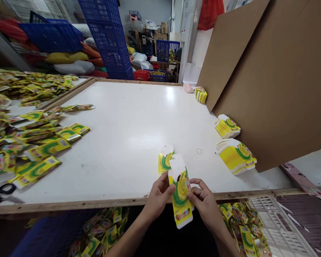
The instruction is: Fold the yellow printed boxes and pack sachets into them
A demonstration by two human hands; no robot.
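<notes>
A yellow and green carton with white flaps is held upright at the table's front edge. My left hand pinches its left side, thumb on the front. On the right side, my right hand grips the carton's edge between thumb and fingers. Just behind it, another yellow carton lies on the white table, partly hidden by the held one. Stacks of flat cartons stand to the right, beside brown cardboard.
Many yellow packets are heaped at the left, near black-handled scissors. Large cardboard sheets lean at the right. A white basket and more packets are below the front edge. Blue crates stand behind.
</notes>
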